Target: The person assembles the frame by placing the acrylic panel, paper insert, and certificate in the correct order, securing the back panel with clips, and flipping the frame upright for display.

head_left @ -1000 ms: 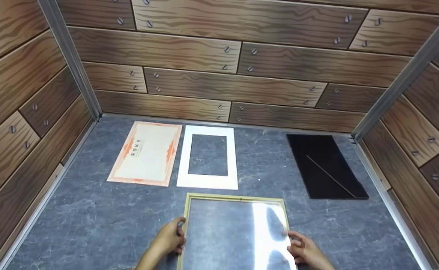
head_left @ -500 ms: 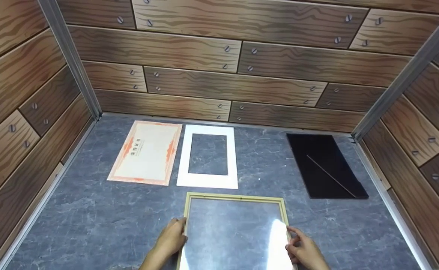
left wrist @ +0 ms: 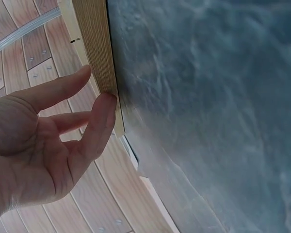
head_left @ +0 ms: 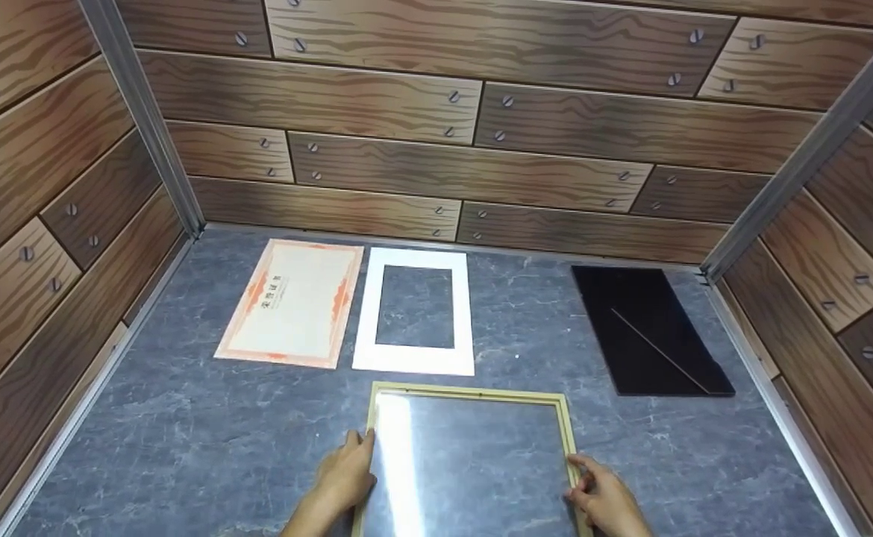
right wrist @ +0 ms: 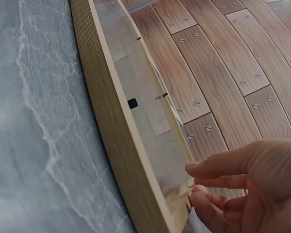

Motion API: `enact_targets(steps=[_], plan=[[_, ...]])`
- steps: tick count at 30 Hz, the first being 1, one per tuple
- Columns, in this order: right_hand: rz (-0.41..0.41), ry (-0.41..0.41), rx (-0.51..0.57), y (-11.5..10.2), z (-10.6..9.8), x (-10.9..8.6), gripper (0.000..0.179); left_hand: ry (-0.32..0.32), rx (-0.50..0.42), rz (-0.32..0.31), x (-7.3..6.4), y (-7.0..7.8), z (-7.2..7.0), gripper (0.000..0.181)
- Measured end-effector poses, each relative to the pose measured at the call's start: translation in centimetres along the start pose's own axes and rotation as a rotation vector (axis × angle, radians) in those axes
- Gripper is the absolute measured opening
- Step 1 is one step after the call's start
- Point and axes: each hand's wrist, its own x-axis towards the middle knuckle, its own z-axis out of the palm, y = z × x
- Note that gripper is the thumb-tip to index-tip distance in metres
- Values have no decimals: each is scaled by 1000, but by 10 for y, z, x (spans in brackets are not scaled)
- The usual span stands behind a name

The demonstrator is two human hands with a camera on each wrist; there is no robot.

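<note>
A wood-toned picture frame (head_left: 468, 394) lies at the near edge of the head view, its lower part cut off. A clear sheet (head_left: 481, 470) with a bright glare band on its left sits inside it. My left hand (head_left: 343, 470) grips the left bar; in the left wrist view one fingertip lies on the outer face of the frame (left wrist: 98, 43), another at the inner edge. By the right bar, my right hand (head_left: 606, 496) pinches the edge of the clear sheet between thumb and finger. In the right wrist view the sheet (right wrist: 136, 77) reflects the wall, with small black tabs along the frame.
Toward the back left lies a certificate (head_left: 295, 306) with an orange border. A white mat (head_left: 412, 359) with a rectangular window lies beside it. On the right is a black backing board (head_left: 653, 328) with a thin diagonal strip. Wood-patterned walls (head_left: 377, 160) enclose the grey marbled tabletop (head_left: 205, 432).
The glare on the clear sheet has shifted from right to left. My left hand's fingers have closed in on the left bar, and the right hand has moved slightly inward. The frame stays put.
</note>
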Motion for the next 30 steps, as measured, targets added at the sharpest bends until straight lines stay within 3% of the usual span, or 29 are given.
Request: enact_targets(steps=[5, 13, 16, 20, 23, 27, 30], plan=[[-7, 16, -8, 0, 3, 2, 45, -24, 31, 4, 1, 1, 0, 54], [-30, 44, -41, 0, 4, 2, 44, 7, 67, 75, 3, -2, -2, 45], [-14, 57, -54, -1, 4, 3, 44, -5, 44, 55, 8, -2, -7, 39], [0, 66, -67, 0, 4, 4, 42, 11, 11, 87, 18, -5, -11, 50], [7, 73, -72, 0, 3, 5, 41, 28, 43, 165, 28, -8, -13, 60], [16, 71, -80, 0, 3, 6, 40, -27, 127, 225, 42, -10, -14, 64], [15, 66, -84, 1, 4, 5, 39, -99, 161, 229, 48, -8, -13, 66]])
